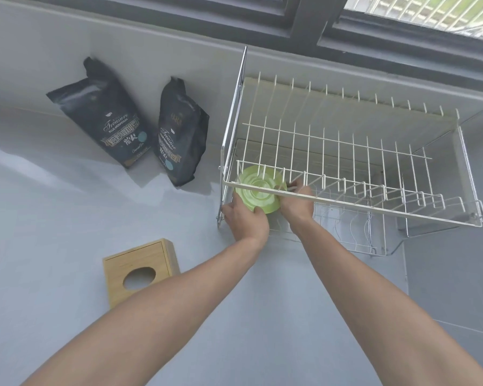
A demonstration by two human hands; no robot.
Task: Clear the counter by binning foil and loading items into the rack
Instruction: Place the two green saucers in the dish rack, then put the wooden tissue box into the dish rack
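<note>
Grey counter (67, 246). Two-tier wire rack (346, 151) at right, upper tier bare. Green plate (258, 190) on edge at the lower tier's left end, behind the upper front rail. Left hand (246, 218) and right hand (296, 203) both grip its rim. Wooden box (140, 270), contents hidden.

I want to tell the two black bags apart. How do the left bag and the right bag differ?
The left bag looks wider and shows its flat front; the right bag looks narrower and is turned partly sideways. The left bag's teal dot sits beside its label band, the right bag's below it. Both are black, carry similar labels, and lean against the grey wall.
</note>
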